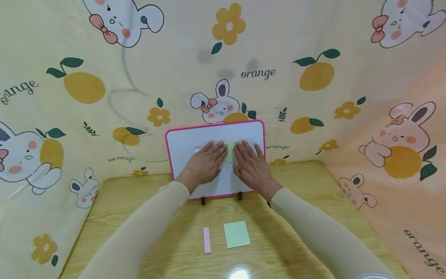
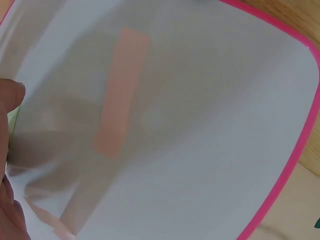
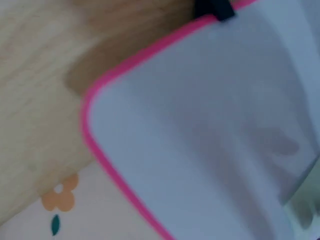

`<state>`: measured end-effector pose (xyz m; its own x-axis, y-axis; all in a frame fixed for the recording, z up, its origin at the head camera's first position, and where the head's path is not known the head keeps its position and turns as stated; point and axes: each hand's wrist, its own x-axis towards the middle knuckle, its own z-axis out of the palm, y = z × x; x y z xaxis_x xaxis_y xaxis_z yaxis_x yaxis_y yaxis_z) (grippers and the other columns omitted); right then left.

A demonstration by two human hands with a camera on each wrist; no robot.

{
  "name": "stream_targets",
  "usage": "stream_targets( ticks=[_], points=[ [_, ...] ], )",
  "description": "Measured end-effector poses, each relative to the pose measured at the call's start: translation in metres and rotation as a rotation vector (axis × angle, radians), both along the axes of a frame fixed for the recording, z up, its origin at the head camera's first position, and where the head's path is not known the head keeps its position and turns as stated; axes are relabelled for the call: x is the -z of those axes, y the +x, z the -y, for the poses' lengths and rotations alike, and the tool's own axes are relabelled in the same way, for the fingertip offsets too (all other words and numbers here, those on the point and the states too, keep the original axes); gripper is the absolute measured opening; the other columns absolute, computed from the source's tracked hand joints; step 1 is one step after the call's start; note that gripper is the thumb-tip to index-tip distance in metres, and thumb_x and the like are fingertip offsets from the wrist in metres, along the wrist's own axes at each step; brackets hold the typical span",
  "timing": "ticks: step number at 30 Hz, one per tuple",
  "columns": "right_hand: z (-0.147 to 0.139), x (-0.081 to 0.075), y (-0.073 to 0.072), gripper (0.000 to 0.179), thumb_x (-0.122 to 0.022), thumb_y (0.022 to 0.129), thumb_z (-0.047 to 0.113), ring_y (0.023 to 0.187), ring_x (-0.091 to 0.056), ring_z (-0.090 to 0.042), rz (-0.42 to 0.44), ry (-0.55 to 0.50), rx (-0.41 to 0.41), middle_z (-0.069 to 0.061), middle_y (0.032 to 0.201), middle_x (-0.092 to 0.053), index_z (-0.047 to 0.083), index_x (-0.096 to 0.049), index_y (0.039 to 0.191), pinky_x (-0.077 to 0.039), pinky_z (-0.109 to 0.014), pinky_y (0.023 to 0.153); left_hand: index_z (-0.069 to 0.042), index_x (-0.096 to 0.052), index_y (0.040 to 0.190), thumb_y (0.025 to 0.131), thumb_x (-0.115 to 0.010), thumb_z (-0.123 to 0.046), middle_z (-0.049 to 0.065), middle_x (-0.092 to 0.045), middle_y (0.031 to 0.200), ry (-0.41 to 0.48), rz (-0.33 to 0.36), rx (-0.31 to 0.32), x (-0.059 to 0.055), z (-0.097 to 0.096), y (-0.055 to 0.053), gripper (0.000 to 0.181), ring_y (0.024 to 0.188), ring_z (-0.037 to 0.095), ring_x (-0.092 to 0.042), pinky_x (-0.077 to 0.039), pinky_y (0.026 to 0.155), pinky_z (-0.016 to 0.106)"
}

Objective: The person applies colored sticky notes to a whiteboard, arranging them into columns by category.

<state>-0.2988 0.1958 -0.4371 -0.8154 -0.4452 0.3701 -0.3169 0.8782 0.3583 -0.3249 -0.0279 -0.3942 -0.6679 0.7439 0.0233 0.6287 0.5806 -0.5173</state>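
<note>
A whiteboard (image 1: 188,155) with a pink rim leans upright on black feet. On its face, a pale green sticky note (image 1: 229,153) shows between my two hands. The fingers of my left hand (image 1: 205,164) lie straight, with the tips at the note's left edge. My right hand (image 1: 253,166) lies flat with spread, straight fingers over the note's right side. In the left wrist view a pink paper strip (image 2: 122,95) is on the board near my left hand (image 2: 9,200). A second pink strip (image 2: 50,219) lifts off the surface at the lower left.
On the wooden table (image 1: 278,232) in front of the board lie a pink strip (image 1: 207,240) and a square green note (image 1: 237,234). Patterned cloth (image 1: 181,58) with rabbits and oranges hangs behind and at both sides. A black foot (image 3: 214,9) grips the board's lower edge.
</note>
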Motion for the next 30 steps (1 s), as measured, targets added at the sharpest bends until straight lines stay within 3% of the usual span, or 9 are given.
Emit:
stream_targets(
  ticks=[4,10,15,22,30],
  points=[
    [0.001,-0.003,-0.004,0.071,-0.046,0.109,0.046,0.165,-0.013,-0.03,0.03,0.023,-0.021,-0.008,0.175,-0.026,0.009,-0.03,0.167,-0.012,-0.058,0.134,-0.01,-0.021,0.169,0.109,-0.048,-0.048,0.004,-0.017,0.177,0.02,0.009,0.009,0.003,-0.001,0.001,0.076,0.166,0.023,-0.009,-0.006,0.136,0.044],
    [-0.013,0.01,0.005,0.074,-0.045,0.109,0.05,0.165,-0.01,-0.031,0.041,-0.002,0.103,-0.008,0.176,-0.022,0.008,-0.026,0.168,-0.011,-0.061,0.133,-0.012,-0.018,0.17,0.109,-0.046,-0.052,0.004,-0.012,0.178,0.021,0.014,-0.036,0.01,-0.008,0.007,0.078,0.166,0.023,-0.005,-0.004,0.136,0.044],
    [-0.013,0.029,0.019,0.075,-0.04,0.11,0.051,0.165,-0.01,-0.032,0.074,0.042,0.063,-0.009,0.176,-0.02,0.007,-0.025,0.168,-0.01,-0.063,0.133,-0.009,-0.017,0.17,0.11,-0.045,-0.052,0.006,-0.01,0.178,0.047,0.03,-0.048,0.025,-0.011,0.016,0.079,0.166,0.024,-0.004,-0.003,0.136,0.044],
    [-0.012,0.047,0.033,0.073,-0.04,0.11,0.052,0.165,-0.01,-0.03,0.096,0.09,0.068,-0.006,0.176,-0.021,0.009,-0.027,0.168,-0.012,-0.062,0.133,-0.009,-0.017,0.17,0.111,-0.044,-0.051,0.005,-0.009,0.179,0.039,0.068,-0.039,0.05,-0.009,0.029,0.077,0.166,0.023,-0.001,0.0,0.136,0.044],
    [-0.011,0.057,0.043,0.069,-0.043,0.11,0.05,0.163,-0.021,-0.029,0.107,0.063,0.029,-0.007,0.172,-0.032,0.008,-0.036,0.165,-0.02,-0.06,0.132,-0.009,-0.025,0.168,0.111,-0.045,-0.048,0.006,-0.019,0.177,0.065,0.051,-0.036,0.059,-0.011,0.04,0.072,0.165,0.023,-0.01,-0.008,0.136,0.044]
  ],
)
